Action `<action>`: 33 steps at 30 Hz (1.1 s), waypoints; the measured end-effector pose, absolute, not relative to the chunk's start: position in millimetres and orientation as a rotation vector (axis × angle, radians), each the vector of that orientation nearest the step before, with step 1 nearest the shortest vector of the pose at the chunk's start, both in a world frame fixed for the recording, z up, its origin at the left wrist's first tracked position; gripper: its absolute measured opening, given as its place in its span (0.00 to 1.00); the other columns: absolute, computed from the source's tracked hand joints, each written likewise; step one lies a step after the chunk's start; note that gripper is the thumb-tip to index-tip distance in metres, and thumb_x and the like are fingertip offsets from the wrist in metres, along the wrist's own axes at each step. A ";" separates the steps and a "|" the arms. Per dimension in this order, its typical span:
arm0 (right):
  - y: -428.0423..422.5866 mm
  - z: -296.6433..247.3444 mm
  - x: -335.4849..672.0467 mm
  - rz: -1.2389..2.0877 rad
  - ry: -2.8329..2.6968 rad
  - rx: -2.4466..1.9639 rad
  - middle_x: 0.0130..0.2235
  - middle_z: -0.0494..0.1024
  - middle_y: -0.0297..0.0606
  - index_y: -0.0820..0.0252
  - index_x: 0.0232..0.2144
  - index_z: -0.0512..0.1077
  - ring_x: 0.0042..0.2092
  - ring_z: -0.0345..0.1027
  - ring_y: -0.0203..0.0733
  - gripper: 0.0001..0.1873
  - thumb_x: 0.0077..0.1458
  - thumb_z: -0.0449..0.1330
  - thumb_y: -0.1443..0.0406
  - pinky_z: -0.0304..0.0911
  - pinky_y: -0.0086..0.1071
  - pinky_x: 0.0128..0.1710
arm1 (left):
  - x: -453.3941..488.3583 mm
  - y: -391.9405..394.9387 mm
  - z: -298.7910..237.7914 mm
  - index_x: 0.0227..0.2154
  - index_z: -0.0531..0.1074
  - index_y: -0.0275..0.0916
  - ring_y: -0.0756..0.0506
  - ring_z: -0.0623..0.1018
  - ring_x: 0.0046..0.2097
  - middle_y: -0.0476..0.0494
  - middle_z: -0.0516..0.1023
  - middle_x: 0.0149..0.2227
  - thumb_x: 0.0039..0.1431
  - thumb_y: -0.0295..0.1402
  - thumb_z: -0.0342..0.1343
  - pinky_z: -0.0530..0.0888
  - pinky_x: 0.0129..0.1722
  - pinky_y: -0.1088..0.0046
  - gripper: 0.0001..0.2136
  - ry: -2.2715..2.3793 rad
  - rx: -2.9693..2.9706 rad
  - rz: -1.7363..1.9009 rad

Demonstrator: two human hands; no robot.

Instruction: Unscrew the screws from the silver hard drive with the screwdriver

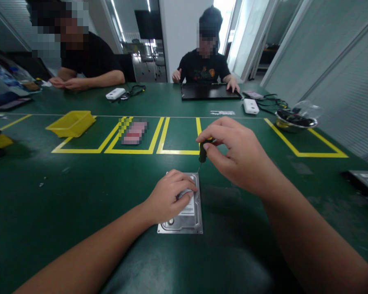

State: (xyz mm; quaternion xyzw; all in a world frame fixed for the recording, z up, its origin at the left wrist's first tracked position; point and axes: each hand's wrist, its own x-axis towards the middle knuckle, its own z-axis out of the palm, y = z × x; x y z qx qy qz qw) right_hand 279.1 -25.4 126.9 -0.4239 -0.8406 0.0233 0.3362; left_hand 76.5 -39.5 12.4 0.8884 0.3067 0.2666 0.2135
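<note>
On the green bench [79, 196], a yellow tray [64, 130] sits toward the far left corner. The left hand [170, 196] rests palm-down over the hard drive [184, 225], thumb and forefinger slightly apart. The drive lies flat beneath it, well short of the far edge. The screwdriver [203, 153] leans over the drive's far right corner; contact is too small to tell. The right hand [236, 151] pinches its handle from above, wrist raised. A metal bowl [290, 127] stands near the bench's right edge.

Bare left hand [171, 196] and bare right hand [236, 153], slim wrists [147, 211], tapered bare forearms [88, 249].
</note>
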 end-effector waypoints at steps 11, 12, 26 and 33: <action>-25.3 126.0 280.8 0.040 -2.200 -1.090 0.39 0.75 0.42 0.64 0.38 0.77 0.41 0.69 0.42 0.11 0.55 0.56 0.74 0.64 0.34 0.41 | 76.1 -38.3 10.8 0.42 0.76 0.41 0.43 0.72 0.48 0.46 0.77 0.45 0.63 0.28 0.51 0.67 0.50 0.62 0.10 0.851 2.472 0.749; -25.3 126.2 280.6 0.040 -2.200 -1.090 0.39 0.75 0.42 0.64 0.38 0.77 0.41 0.69 0.42 0.11 0.55 0.56 0.74 0.64 0.35 0.41 | 76.2 -38.3 10.7 0.42 0.76 0.41 0.43 0.72 0.48 0.46 0.77 0.45 0.63 0.28 0.51 0.67 0.50 0.62 0.10 0.854 2.472 0.751; -24.6 128.3 283.6 0.002 -2.239 -1.088 0.42 0.79 0.43 0.66 0.43 0.78 0.43 0.72 0.44 0.16 0.55 0.55 0.75 0.66 0.37 0.45 | 75.5 -39.9 11.1 0.42 0.76 0.41 0.44 0.72 0.48 0.47 0.77 0.45 0.63 0.28 0.52 0.67 0.50 0.63 0.09 0.863 2.478 0.741; -24.5 126.8 284.6 -0.005 -2.234 -1.094 0.45 0.80 0.43 0.67 0.46 0.77 0.45 0.73 0.46 0.18 0.55 0.55 0.74 0.67 0.38 0.48 | 76.1 -40.5 11.9 0.42 0.75 0.40 0.43 0.72 0.48 0.46 0.78 0.45 0.63 0.28 0.51 0.66 0.50 0.62 0.09 0.865 2.485 0.736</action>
